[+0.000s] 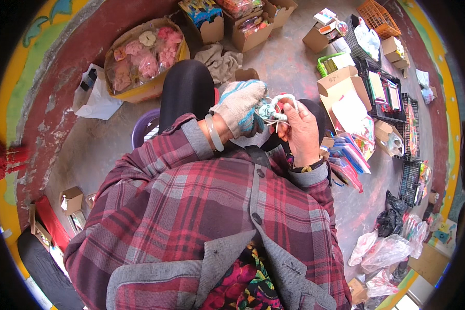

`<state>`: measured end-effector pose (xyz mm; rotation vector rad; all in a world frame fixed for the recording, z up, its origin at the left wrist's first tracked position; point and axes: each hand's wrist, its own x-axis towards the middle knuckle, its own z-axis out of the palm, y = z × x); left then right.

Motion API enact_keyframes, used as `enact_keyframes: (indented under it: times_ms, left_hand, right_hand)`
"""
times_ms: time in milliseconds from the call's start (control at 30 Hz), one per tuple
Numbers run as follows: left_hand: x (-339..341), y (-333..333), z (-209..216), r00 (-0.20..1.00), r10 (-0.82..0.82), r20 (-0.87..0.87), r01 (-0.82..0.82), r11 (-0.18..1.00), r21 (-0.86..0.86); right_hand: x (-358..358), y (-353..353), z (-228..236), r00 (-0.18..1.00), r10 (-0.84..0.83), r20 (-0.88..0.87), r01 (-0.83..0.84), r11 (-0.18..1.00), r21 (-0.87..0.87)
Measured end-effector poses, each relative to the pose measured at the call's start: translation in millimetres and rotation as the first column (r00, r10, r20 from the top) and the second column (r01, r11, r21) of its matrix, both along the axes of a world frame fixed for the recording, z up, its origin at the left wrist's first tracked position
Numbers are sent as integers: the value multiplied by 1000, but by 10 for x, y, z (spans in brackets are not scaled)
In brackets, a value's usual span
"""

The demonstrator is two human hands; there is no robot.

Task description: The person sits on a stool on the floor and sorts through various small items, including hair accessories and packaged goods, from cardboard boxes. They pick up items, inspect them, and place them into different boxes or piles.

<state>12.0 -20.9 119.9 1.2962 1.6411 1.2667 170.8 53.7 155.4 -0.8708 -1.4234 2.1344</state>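
My left hand (237, 107), in a knitted white glove with blue stripes, is closed around one side of a small bundle of white and pale green cord loops (268, 110). On the other side my bare right hand (301, 129) pinches the same bundle between thumb and fingers. A thicker white loop curves up over the right fingertips, and thin pale strands stick out below. Something red shows beside that loop, too small to name. Both hands are held close together above my lap. How the strands are joined cannot be made out.
A large carton (144, 93) of bagged pink items stands front left, near a white bag (95, 93) and a purple basin (145, 126). Grey cloth (218, 62) lies ahead. Boxes, black crates (410, 124) and colourful packets (346, 155) line the right; plastic bags (390, 250) lie lower right.
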Motion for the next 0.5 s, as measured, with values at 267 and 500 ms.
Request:
enact_keyframes:
  times_ms: [267,500]
  left_hand:
    - [163,-31,-40,704,-80,706,67,997,46]
    - [-104,41,-312,765,336,549,-211,937,-280]
  right_hand:
    - [-17,-23,-39,979,108,171,-126,987,99]
    - [65,60,91,992,-16,122,0,992,126]
